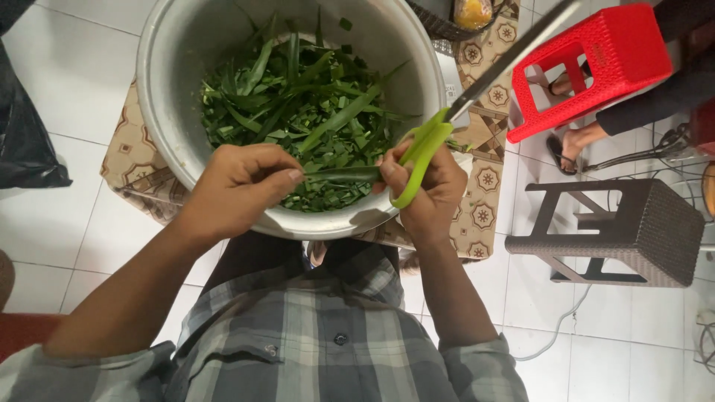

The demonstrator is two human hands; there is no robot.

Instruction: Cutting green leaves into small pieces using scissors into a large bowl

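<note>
Green leaves (313, 104), long and narrow, fill the big metal bowl (167, 112) in front of me, many already cut into short strips, and the head camera looks straight down on them. My left hand (238, 190) is closed around one end of a single leaf strip (344, 174), pinching it just above the near rim of the bowl. My right hand (432, 190) is wrapped through the green handles of a pair of scissors (424, 149), and its fingertips also touch the other end of that same strip, so the leaf is stretched between my two hands. The scissor blades point up and away to the right, off the leaf, and I cannot tell how far apart they stand. The bowl rests on a patterned mat (484, 216) laid on the white tiled floor (67, 82). To the right stand a red plastic stool (603, 52) and a dark woven stool (648, 231), with another person's sandalled feet (573, 141) beside the red one. I judge the step in hand to be setting up a cut; the next move calls for turning the blades down across the strip, clear of my left fingers.
</note>
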